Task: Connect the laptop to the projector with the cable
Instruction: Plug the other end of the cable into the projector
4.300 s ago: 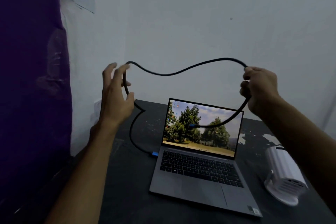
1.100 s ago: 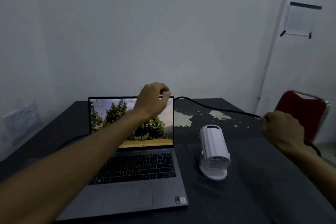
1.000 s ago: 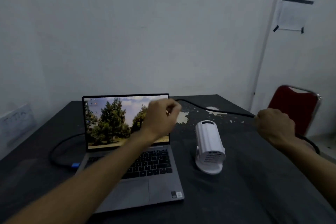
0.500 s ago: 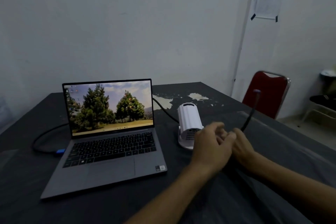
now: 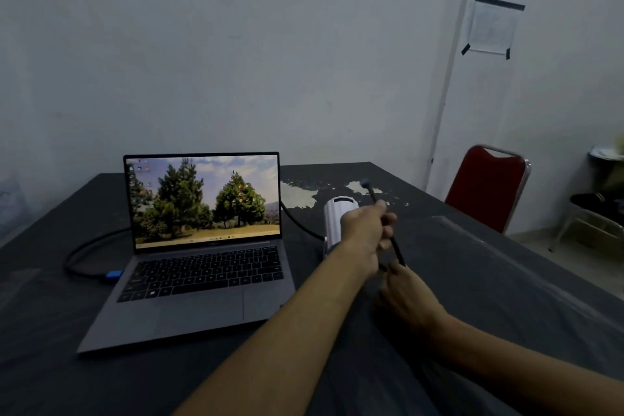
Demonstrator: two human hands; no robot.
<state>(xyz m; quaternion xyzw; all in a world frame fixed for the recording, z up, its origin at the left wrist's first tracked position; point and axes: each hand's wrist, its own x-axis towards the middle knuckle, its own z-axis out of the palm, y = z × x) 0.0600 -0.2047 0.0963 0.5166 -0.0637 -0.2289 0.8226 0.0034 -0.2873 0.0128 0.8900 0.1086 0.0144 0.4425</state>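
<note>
An open grey laptop [image 5: 202,263] stands on the dark table [image 5: 506,280], its screen showing trees. A black cable [image 5: 84,253] with a blue plug sits in the laptop's left side, loops behind the screen and runs right. The white projector [image 5: 332,216] stands just right of the laptop, partly hidden by my left hand [image 5: 368,233]. That hand is closed on the cable's free end, and the plug [image 5: 365,184] points up above the projector. My right hand [image 5: 405,297] grips the same cable a little lower, in front of the projector.
A red chair [image 5: 486,186] stands at the table's far right corner. A taped paper [image 5: 493,27] hangs on the right wall. Pale worn patches [image 5: 297,196] mark the tabletop behind the projector. A second dark chair with objects stands at the far right edge.
My left hand has risen along the cable to just under the plug, in front of the projector. The free end has swung left, from near the red chair to above the projector.
</note>
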